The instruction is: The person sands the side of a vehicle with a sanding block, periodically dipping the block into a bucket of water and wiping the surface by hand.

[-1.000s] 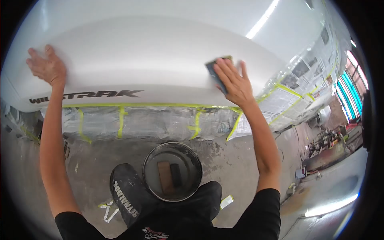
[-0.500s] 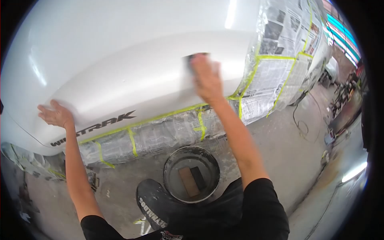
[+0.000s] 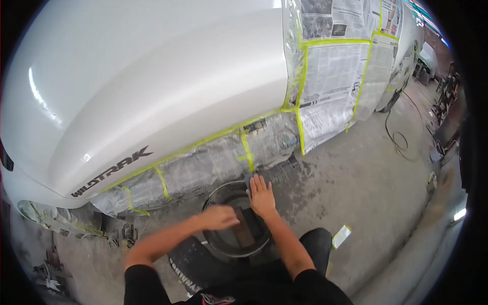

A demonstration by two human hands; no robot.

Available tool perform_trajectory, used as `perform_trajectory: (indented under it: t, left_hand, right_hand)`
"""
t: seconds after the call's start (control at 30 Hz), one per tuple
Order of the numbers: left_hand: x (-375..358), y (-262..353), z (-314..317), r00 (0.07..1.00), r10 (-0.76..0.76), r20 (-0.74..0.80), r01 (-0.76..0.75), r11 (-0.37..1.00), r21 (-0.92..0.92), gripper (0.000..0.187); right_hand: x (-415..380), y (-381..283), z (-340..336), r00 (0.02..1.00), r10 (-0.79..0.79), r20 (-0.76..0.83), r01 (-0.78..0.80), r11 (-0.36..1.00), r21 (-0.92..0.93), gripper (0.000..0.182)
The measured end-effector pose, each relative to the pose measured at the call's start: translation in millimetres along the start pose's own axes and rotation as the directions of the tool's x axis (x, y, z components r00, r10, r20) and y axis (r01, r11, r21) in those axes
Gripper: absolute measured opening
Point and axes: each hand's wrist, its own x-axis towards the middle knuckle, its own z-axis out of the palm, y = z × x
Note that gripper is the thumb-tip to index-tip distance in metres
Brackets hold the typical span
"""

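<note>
A round dark bucket (image 3: 206,243) stands on the floor between my knees, with a brown block (image 3: 244,230) inside. Over its left side is my left hand (image 3: 221,217), its fingers curled closed and slightly blurred. Whether it holds anything is hidden. My right hand (image 3: 262,197) is over the far right rim, fingers stretched along a dark grey sanding pad (image 3: 249,183). Only the pad's left edge shows past the fingers. Beyond both hands curves the white car panel (image 3: 168,86), bearing a dark WILDTRAK decal (image 3: 113,172). Neither hand touches the panel.
Plastic sheeting (image 3: 190,170) and yellow tape mask the sill. Newspaper (image 3: 335,71) covers the area to the right. A cable (image 3: 399,138) lies on the concrete floor (image 3: 356,178). Wet patches mark the ground near the bucket, and a taped strip (image 3: 341,237) lies by my knee.
Both hands have left the white panel and come down to the bucket. My left hand has moved right and its fingers have curled. My right hand has brought the pad down.
</note>
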Motion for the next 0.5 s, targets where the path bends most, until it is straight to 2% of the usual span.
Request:
perform_trajectory:
  t: [0.03, 0.1, 0.13, 0.17, 0.2, 0.23, 0.33, 0.43, 0.5]
  left_hand:
    - [19, -7, 37, 0.996, -0.002, 0.092, 0.002, 1.000, -0.002, 0.033]
    - [58, -28, 97, 0.928, -0.107, 0.357, 0.078, 0.992, 0.094, 0.039]
    - [69, -59, 151, 0.977, -0.131, 0.169, 0.129, 0.991, 0.024, 0.039]
    - [79, -88, 203, 0.988, -0.150, -0.035, 0.148, 0.987, -0.065, 0.040]
    - [90, -114, 252, 0.960, -0.163, -0.228, 0.131, 0.980, -0.150, 0.040]
    - [90, -68, 198, 0.926, -0.372, 0.066, 0.374, 0.927, -0.017, 0.043]
    - [93, -76, 249, 0.834, -0.545, -0.081, 0.514, 0.823, -0.242, 0.042]
    - [83, -86, 275, 0.863, -0.502, 0.064, 0.503, 0.864, -0.007, 0.042]
    - [70, -109, 323, 0.862, -0.502, -0.065, 0.489, 0.859, -0.152, 0.039]
  right_hand:
    - [6, 3, 1, 1.000, -0.009, 0.010, 0.010, 0.999, -0.036, 0.051]
    - [12, 7, 3, 1.000, 0.008, 0.011, -0.008, 1.000, 0.002, 0.050]
    - [11, 7, 4, 0.999, 0.029, 0.026, -0.030, 0.999, 0.024, 0.050]
    - [14, 8, 4, 1.000, 0.023, 0.014, -0.024, 1.000, 0.018, 0.049]
    - [14, 7, 3, 1.000, 0.022, 0.011, -0.023, 1.000, 0.015, 0.049]
    - [13, 7, 3, 1.000, 0.024, 0.011, -0.024, 1.000, 0.015, 0.049]
    - [15, 6, 5, 0.999, 0.027, 0.020, -0.027, 1.000, 0.001, 0.048]
    - [17, 4, 5, 0.998, 0.055, 0.030, -0.056, 0.998, 0.031, 0.047]
    - [18, 5, -1, 0.996, 0.065, 0.068, -0.070, 0.995, 0.065, 0.047]
